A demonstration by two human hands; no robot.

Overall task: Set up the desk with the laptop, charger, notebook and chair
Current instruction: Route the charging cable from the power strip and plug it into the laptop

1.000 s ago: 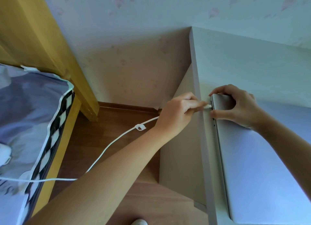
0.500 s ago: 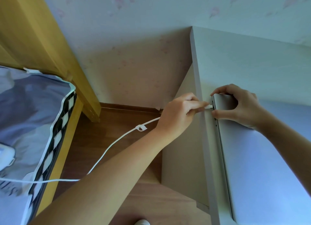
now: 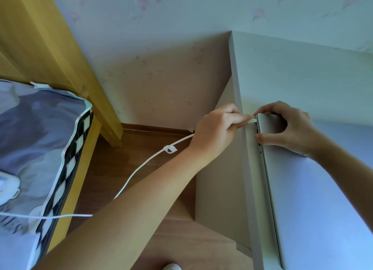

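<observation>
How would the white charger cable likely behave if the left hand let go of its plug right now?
The charger cable is probably floppy: it sags in a loose curve from the left hand across to the bed. It looks thin and light, so it would likely drop and slide off the desk edge unless seated in the laptop.

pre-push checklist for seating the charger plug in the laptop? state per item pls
1. Left hand pinches charger plug: ok.
2. Right hand braces the closed laptop at its far corner: ok.
3. Plug tip at the laptop's left edge, level with the ports: ok.
4. Plug fully seated: cannot tell, fingers cover the joint.
5. White cable runs slack over the floor to the bed, no snag visible: ok.
6. Laptop lies flat on the desk, close to its left edge: ok.
</observation>
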